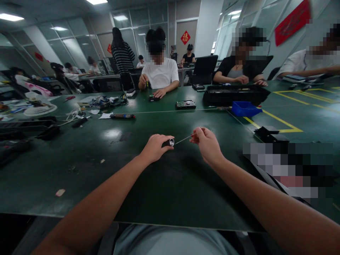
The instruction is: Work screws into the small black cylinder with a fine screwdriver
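My left hand (155,148) grips a small black cylinder (171,142) between thumb and fingers, above the green table. Its round end, with a silvery rim, faces me and to the right; the rest is hidden by my fingers. My right hand (205,143) is closed on a thin, straight metal rod (183,139). From my right fingertips the rod slants down to the left, its tip close to the cylinder's open-looking end. Whether the tip touches the cylinder I cannot tell.
A green table (159,198) spreads before me. Beyond my hands lie an electric screwdriver (122,116), a hard drive (185,104) and a blue bin (245,109). Black parts (268,134) sit at right, cables and parts at left. Several people work across the table.
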Demonstrator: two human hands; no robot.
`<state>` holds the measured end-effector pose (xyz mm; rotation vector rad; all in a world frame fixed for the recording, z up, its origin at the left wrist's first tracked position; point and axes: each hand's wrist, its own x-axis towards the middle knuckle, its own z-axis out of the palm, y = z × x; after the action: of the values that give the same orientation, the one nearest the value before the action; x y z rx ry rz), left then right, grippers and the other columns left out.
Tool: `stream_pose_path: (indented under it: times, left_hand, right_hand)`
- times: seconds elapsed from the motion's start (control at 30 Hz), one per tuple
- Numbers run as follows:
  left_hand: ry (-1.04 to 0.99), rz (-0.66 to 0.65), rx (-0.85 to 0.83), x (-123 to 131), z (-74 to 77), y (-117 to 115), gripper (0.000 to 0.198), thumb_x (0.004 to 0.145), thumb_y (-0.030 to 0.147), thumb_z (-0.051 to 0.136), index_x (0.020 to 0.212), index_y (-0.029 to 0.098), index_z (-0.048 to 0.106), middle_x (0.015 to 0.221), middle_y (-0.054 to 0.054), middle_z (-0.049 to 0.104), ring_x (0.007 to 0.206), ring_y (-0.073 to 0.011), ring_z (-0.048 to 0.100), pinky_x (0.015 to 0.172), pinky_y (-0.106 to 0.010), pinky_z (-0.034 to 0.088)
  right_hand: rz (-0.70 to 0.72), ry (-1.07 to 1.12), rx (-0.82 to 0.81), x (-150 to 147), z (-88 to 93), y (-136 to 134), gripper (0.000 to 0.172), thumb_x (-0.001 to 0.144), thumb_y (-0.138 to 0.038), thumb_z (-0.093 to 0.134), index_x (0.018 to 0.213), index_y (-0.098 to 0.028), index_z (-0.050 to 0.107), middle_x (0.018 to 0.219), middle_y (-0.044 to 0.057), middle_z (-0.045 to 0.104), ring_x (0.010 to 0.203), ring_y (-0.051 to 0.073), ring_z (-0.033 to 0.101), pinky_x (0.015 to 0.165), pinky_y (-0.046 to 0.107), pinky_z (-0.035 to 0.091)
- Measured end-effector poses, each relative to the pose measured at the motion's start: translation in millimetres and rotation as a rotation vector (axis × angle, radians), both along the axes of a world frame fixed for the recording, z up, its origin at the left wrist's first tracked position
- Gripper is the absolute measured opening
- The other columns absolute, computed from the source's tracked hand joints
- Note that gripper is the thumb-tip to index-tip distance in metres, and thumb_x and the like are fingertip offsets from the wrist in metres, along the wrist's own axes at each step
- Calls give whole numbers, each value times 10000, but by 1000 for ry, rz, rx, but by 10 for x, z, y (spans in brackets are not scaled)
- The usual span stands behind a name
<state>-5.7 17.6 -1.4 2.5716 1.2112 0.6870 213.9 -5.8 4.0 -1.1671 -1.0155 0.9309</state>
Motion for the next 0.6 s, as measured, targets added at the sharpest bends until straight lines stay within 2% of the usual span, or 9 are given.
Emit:
stream_pose_path:
  times: [0.2, 0.37, 0.6]
  left_hand:
    - [24, -2, -14, 3, -2, -11, 407, 880, 342, 698, 1274, 268, 629, 1168, -50, 694, 1090, -244, 597, 1013, -447, 397]
    - [49, -16, 1, 16, 3, -31, 415, 879, 346, 703, 1279, 270, 623, 1161, -48, 695, 1082, -240, 599, 1012, -441, 387]
    - [85, -23, 21, 28, -20, -36, 423, 873, 353, 713, 1277, 263, 627, 1154, -52, 699, 1077, -246, 601, 1006, -444, 381]
  right_hand:
    - [37, -163, 112, -5, 2, -56, 242, 937, -433, 514, 909, -204, 589, 802, 31, 644, 713, 171, 615, 704, 350, 514]
    - [28, -362, 141, -21, 63, -107, 246, 957, -421, 481, 905, -205, 586, 786, 33, 662, 720, 182, 628, 708, 348, 498]
    - [58, -457, 190, -27, 99, -145, 237, 967, -416, 457, 897, -220, 570, 756, 28, 659, 716, 194, 631, 693, 345, 481]
